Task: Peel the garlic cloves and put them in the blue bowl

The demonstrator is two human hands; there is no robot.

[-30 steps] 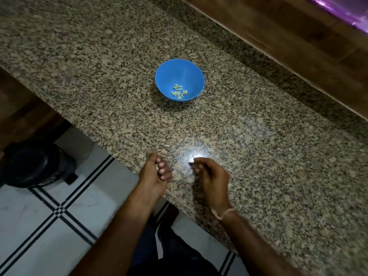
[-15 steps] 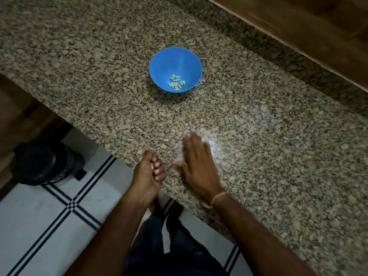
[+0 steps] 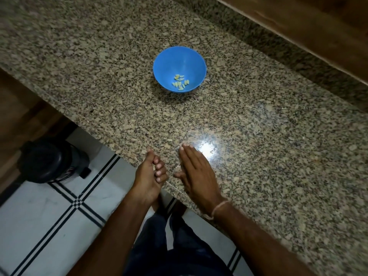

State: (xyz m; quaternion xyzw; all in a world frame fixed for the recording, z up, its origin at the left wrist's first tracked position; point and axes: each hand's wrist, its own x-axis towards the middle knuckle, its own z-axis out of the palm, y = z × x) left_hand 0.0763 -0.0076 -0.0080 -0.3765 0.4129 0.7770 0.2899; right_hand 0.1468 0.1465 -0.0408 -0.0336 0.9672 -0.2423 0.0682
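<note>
Right hand lies flat on the worktop near its front edge, fingers straight and together, gripping nothing. Left hand sits just beside it at the edge, its fingers curled in toward the palm, thumb up. Whether anything is inside the curl cannot be told.

Blue bowl stands well ahead of both sets of fingertips, apart from them. A small heap of peeled garlic cloves lies at its bottom, pale yellow. No unpeeled clove shows on the stone. One pale scrap lies just ahead of the right fingertips; skin or chip, too small to say.

Handling, as judged: cloves are light, firm and smooth once bare, likely to slip or roll on polished stone. A pinch across the middle with thumb and forefinger should serve. Skins are papery and weightless, easier swept than picked. The bowl looks like light plastic and could slide if nudged.

Off the worktop, left of the left fingers: a dark round bin on the tiled floor.
</note>
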